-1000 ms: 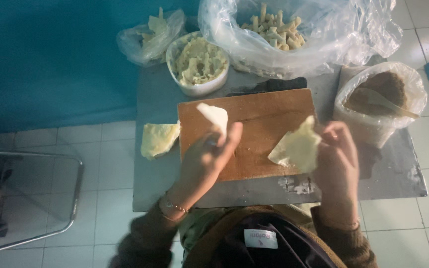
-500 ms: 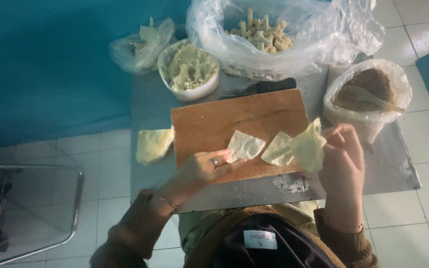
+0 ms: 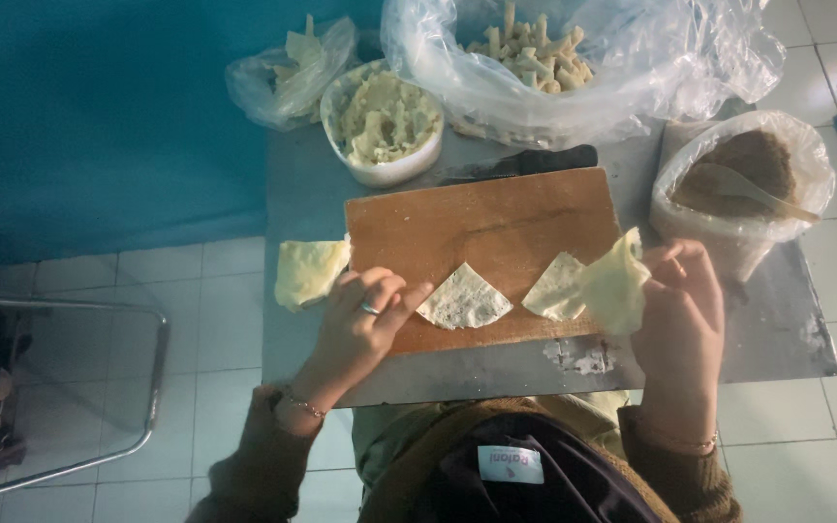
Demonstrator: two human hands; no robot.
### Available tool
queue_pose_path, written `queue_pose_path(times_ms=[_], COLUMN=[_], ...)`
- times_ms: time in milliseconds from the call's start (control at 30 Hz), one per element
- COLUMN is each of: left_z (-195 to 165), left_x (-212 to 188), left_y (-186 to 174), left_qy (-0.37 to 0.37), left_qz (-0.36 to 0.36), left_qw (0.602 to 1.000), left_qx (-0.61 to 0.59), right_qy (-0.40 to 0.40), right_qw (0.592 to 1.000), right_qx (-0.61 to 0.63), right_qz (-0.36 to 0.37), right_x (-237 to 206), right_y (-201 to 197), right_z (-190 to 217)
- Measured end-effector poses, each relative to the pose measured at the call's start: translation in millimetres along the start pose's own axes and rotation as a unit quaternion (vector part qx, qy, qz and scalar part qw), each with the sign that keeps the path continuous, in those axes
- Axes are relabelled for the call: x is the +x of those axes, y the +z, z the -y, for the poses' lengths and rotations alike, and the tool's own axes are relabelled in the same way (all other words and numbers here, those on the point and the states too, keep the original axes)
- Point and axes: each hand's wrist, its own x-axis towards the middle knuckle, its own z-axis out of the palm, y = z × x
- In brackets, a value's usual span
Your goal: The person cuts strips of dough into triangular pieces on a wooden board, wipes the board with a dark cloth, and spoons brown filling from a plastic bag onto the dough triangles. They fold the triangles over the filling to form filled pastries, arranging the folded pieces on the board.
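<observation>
Two wrappers newly flat on board (image 3: 477, 218) (left fingers (image 3: 380, 295) loose); right fingers (image 3: 675, 266) pinching wrapper (image 3: 615, 289).

L hand (image 3: 365, 315) flat, fingers out; R hand (image 3: 680, 310) pinching, raised.

Matt wooden board (image 3: 481, 228), dull scuffed metal table (image 3: 777, 329), glossy, perhaps plastic bags (image 3: 632, 77).

Knife (image 3: 520, 163) blade — perhaps metal — hidden under bag (image 3: 573, 68).
</observation>
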Motion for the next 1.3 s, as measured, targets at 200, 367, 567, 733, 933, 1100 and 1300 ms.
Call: queue_pose_path(times_ms=[200,367,567,733,933,1100,1300], left_z=[-61.0,-87.0,-89.0,-90.0,-97.1,-92.1,-81.8], left_x=[9.2,13.7,7.2,4.0,27.3,39.0,41.5], left_y=[36.0,51.3,44.4,50.3,65.2,49.9,34.3], left_qy=[-0.034,-0.062,-0.062,-0.161,-0.326,-0.295,-0.345], left_qz=[0.027,0.090,0.044,-0.037,-0.156,-0.180,-0.104], left_qw=[0.999,0.993,0.996,0.916,0.475,0.596,0.650], left_qx=[-0.019,-0.040,-0.048,-0.367,-0.803,-0.725,-0.670], right_qy=[-0.003,-0.028,-0.030,-0.037,-0.040,-0.201,-0.306], right_qw=[1.000,0.997,0.996,0.985,0.945,0.793,0.713], right_qx=[-0.020,0.029,-0.050,-0.103,-0.262,-0.552,-0.579], right_qz=[-0.001,0.072,0.070,0.134,0.194,0.160,0.252], right_x=[2.1,4.6,6.5,7.8,-5.3,-1.5,7.2], right_y=[-2.2,-9.8,8.5,26.5,34.2,50.0,76.9], right_z=[-0.9,-9.5,-12.0,-24.8,-54.1,-43.8,-8.3])
